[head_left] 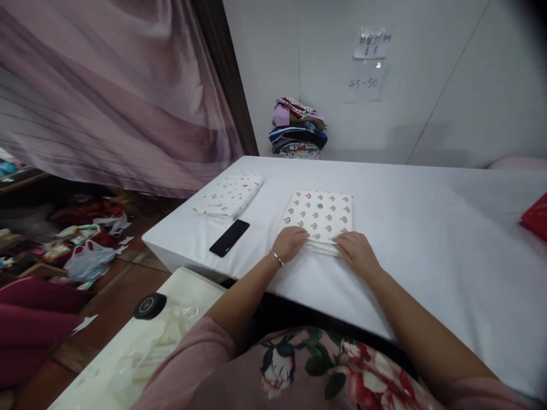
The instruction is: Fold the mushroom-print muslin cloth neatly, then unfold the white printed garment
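A folded white cloth [321, 216] with grey mushroom-like prints and a few red and blue ones lies flat on the white-covered table [410, 228]. At its near left corner, my left hand [291, 241] has its fingers closed on the edge. My right hand [356, 250] grips the near right corner the same way. Between the hands, the stacked layers of the cloth show along the near edge. Farther left lies a second folded white cloth [231, 195] with small dark prints, and a black phone [229, 238] rests in front of it.
A pile of folded fabrics [298, 131] stands beyond the table's far edge. To the lower left, a lower white surface [192, 285] holds a black round object [150, 306] and clear plastic. A red item [536, 219] sits at the right. Pink curtain [141, 85] hangs at left.
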Action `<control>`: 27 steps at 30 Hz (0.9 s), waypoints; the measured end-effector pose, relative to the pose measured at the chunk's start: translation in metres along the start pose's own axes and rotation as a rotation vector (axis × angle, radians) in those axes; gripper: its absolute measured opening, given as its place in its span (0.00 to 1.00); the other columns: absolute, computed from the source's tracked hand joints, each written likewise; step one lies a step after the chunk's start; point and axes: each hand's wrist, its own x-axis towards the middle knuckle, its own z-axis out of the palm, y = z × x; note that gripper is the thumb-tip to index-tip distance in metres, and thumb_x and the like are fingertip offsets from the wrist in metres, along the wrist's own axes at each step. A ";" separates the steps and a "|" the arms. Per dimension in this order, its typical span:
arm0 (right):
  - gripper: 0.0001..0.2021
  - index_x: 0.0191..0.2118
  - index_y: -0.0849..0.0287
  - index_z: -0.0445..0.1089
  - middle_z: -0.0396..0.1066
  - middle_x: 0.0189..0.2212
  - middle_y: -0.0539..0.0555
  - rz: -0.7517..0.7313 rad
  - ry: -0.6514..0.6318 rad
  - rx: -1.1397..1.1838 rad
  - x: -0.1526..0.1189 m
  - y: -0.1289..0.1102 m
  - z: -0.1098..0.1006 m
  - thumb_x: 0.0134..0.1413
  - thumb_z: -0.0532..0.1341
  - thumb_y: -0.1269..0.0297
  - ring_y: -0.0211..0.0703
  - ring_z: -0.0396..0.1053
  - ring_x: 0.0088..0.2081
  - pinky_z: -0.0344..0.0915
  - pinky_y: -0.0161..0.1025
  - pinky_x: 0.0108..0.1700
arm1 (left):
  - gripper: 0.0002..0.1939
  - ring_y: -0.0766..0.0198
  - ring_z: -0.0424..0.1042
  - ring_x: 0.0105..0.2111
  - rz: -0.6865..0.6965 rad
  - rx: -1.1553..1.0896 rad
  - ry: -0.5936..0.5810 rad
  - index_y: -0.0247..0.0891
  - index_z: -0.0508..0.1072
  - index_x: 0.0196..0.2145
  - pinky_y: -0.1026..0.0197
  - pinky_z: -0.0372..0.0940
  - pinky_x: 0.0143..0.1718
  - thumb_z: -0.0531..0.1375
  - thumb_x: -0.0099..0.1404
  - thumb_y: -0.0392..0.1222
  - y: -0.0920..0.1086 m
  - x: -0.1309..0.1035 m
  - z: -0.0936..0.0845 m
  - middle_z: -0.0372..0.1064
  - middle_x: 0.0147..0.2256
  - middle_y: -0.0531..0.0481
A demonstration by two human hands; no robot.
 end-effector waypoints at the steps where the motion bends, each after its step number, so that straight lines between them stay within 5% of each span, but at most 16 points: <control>1: 0.12 0.41 0.57 0.72 0.73 0.38 0.55 -0.004 0.015 0.000 0.000 0.000 0.000 0.61 0.51 0.67 0.45 0.66 0.40 0.59 0.44 0.43 | 0.11 0.61 0.70 0.43 0.004 -0.001 0.008 0.39 0.74 0.41 0.55 0.64 0.45 0.52 0.67 0.41 0.000 0.000 0.000 0.73 0.41 0.47; 17: 0.13 0.46 0.56 0.69 0.70 0.41 0.56 -0.007 -0.093 -0.023 -0.003 -0.005 -0.002 0.57 0.56 0.60 0.48 0.64 0.43 0.58 0.46 0.46 | 0.13 0.58 0.67 0.46 0.048 -0.004 -0.029 0.38 0.69 0.46 0.53 0.61 0.49 0.56 0.64 0.43 -0.011 -0.014 -0.011 0.70 0.46 0.44; 27: 0.13 0.44 0.56 0.71 0.71 0.38 0.56 -0.014 -0.021 -0.044 -0.005 -0.001 0.007 0.60 0.51 0.65 0.47 0.65 0.41 0.58 0.46 0.45 | 0.13 0.58 0.66 0.47 -0.002 0.021 -0.108 0.41 0.70 0.47 0.53 0.59 0.49 0.55 0.65 0.42 -0.017 -0.013 -0.012 0.69 0.46 0.46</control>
